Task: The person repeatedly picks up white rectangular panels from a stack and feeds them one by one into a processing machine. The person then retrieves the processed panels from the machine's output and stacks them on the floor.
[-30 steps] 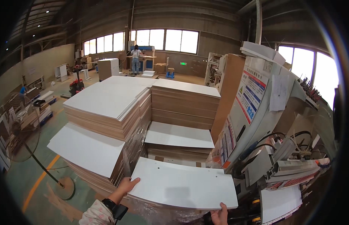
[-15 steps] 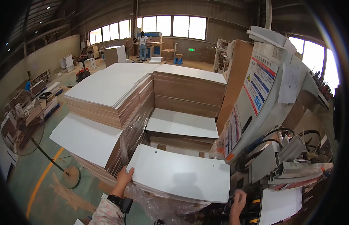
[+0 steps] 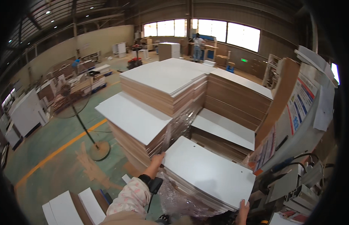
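A white rectangular panel [image 3: 208, 168] with small dark holes near its far edge lies on top of a low stack directly in front of me. My left hand [image 3: 156, 160] grips its left end, fingers closed around the edge and partly hidden. At the near right corner, my right hand [image 3: 242, 210] holds the panel's edge, with the fingertips showing above it. Clear plastic wrap [image 3: 172, 195] hangs loosely down the near side of this stack. Beyond it lies another white panel [image 3: 225, 127] on a lower stack, between taller piles.
Tall stacks of white-topped brown boards [image 3: 163, 77] stand ahead and left. To the right is a machine [image 3: 298, 123] with posted sheets and hoses. A pedestal fan [image 3: 99, 150] stands on the green floor, left. More panels [image 3: 65, 210] lie lower left. A person [image 3: 198, 47] works far back.
My view has swung left, so the stacks appear farther right. My right hand has come from beside the stack to the panel's near right corner. My left hand stays on the left end.
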Demonstrator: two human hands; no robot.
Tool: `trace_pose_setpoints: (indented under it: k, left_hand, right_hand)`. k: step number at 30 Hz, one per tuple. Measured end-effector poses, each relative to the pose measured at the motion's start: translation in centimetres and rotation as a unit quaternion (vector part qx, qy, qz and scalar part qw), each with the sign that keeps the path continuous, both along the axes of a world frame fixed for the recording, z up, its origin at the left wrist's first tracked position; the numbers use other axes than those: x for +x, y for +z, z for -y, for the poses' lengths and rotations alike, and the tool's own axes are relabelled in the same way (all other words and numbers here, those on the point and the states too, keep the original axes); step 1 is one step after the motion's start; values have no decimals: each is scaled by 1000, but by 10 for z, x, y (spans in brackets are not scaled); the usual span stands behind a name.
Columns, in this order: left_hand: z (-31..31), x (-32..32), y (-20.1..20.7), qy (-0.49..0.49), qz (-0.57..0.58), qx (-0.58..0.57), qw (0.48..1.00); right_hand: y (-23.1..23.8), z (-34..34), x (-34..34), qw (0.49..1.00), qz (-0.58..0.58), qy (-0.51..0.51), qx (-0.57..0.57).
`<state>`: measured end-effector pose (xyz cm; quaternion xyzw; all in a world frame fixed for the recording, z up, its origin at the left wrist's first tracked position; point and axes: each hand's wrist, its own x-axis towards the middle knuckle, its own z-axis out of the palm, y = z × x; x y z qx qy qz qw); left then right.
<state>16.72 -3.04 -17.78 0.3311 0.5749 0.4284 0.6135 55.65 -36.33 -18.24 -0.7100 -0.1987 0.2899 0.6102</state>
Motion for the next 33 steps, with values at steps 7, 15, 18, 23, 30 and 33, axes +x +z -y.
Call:
trace_pose_setpoints:
  k: [7,15,18,23,30,33]
  left_hand:
    - [48,-101,18,-80,-7,-47,996]
    - [-125,-226,41,318,-302,241,866]
    - [-153,-222,70,264,-225,262,901]
    - [-151,-197,75,266,-296,280,873]
    - [-250,-372,42,354,-158,242,889]
    - [-299,-419,75,311,-112,156,931]
  right_hand:
    - [78,-30,-51,951,268,-96,120]
    - [131,-188,-280,931,-74,346,90]
    - [124,-262,-346,936,-71,334,84]
    - [98,-326,-394,940,-25,324,100]
    - [120,-322,-431,970,-28,226,88]
    - [125,-322,-433,974,-40,217,54]
